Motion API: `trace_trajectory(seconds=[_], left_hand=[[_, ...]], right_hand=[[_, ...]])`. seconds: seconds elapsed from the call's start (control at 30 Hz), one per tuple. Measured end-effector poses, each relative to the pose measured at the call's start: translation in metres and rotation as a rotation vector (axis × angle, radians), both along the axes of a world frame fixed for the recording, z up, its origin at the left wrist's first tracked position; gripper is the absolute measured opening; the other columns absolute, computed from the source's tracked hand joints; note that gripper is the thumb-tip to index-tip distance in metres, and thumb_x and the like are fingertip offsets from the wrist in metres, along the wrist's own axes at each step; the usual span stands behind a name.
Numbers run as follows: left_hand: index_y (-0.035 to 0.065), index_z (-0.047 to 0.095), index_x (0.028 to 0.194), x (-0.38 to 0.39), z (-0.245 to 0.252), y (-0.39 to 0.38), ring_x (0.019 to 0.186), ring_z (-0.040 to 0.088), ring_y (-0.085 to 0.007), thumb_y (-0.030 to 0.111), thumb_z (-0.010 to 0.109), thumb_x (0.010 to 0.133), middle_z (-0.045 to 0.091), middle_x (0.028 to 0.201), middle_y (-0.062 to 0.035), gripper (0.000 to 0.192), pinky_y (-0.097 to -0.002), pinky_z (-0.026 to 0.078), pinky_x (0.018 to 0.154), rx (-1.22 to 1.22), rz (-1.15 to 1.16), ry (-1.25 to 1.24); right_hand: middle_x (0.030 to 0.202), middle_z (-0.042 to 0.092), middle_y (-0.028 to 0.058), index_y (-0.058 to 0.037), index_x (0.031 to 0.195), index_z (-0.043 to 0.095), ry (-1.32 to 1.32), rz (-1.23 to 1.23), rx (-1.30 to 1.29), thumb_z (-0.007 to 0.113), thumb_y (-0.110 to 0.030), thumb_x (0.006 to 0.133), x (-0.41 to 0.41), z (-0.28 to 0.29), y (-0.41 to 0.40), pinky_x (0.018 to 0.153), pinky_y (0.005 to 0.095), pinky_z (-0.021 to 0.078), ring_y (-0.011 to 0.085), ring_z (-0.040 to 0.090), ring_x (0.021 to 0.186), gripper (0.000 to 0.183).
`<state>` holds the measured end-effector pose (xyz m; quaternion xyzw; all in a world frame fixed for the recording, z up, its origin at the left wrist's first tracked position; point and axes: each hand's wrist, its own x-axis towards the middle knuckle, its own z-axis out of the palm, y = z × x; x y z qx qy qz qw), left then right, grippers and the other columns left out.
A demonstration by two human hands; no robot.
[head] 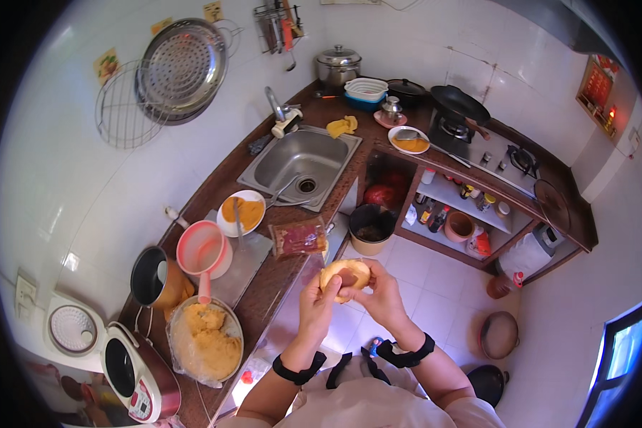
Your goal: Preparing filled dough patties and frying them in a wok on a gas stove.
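Note:
A round of pale yellow dough [346, 266] with a reddish-brown filling in its middle is held up in front of me. My left hand [321, 302] grips its left side, thumb on the front. My right hand [380, 294] holds its right side, with the thumb near the filling. Beyond my hands, at the counter's edge, lies a clear packet with a dark red block [300, 238]. A white plate of orange-yellow powder [242, 214] with a utensil across it stands to its left. Nearer, a large bowl [239, 342] holds yellow dough, partly under plastic film.
A pink handled dipper [204, 251], an inner pot [152, 278] and an open rice cooker [144, 374] stand along the left counter. Ahead are a steel sink [305, 160], a second plate of powder [408, 140] and a gas stove [487, 152]. A bin [372, 230] stands on the floor.

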<state>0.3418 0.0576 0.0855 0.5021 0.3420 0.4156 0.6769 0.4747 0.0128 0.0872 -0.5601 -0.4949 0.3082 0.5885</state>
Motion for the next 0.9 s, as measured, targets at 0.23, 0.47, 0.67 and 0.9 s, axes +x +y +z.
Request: trace_trajectory(seconds=[0.23, 0.47, 0.67, 0.9], left_hand=[[0.0027, 0.056, 0.117, 0.058, -0.015, 0.0, 0.089, 0.06, -0.0086, 0.015, 0.057, 0.092, 0.063, 0.104, -0.004, 0.028, -0.0202, 0.049, 0.073, -0.132, 0.029, -0.265], [0.0013, 0.055, 0.116, 0.093, -0.005, 0.014, 0.092, 0.059, -0.0084, 0.005, 0.06, 0.087, 0.061, 0.106, -0.0049, 0.03, -0.0199, 0.049, 0.075, 0.051, -0.017, -0.047], [0.0011, 0.056, 0.114, 0.11, -0.005, 0.013, 0.092, 0.058, -0.0089, 0.007, 0.068, 0.083, 0.058, 0.11, -0.0068, 0.034, -0.0197, 0.048, 0.076, -0.098, -0.09, -0.161], [0.0029, 0.059, 0.11, 0.11, -0.013, 0.02, 0.082, 0.06, -0.0107, 0.014, 0.073, 0.08, 0.062, 0.098, -0.0029, 0.035, -0.0219, 0.049, 0.072, 0.037, -0.114, 0.21]], right_hand=[[0.102, 0.063, 0.0064, 0.0027, 0.119, 0.054, 0.415, 0.07, -0.151, 0.067, 0.0, 0.081, 0.071, 0.006, 0.002, 0.082, 0.0246, 0.0474, 0.0094, 0.056, 0.096, 0.041], [0.094, 0.065, 0.0034, -0.0009, 0.123, 0.052, -0.107, 0.001, 0.018, 0.063, -0.014, 0.088, 0.11, 0.005, 0.008, 0.072, 0.0235, 0.0489, 0.0104, 0.059, 0.078, 0.039], [0.087, 0.064, 0.0024, 0.0026, 0.103, 0.063, 0.283, -0.034, -0.172, 0.058, -0.018, 0.093, 0.141, 0.004, 0.011, 0.071, 0.0209, 0.0464, 0.0093, 0.058, 0.079, 0.023], [0.102, 0.061, 0.0066, 0.0019, 0.116, 0.055, 0.225, 0.16, 0.05, 0.062, -0.009, 0.089, 0.137, 0.006, 0.008, 0.087, 0.0262, 0.045, 0.0137, 0.058, 0.096, 0.03]])
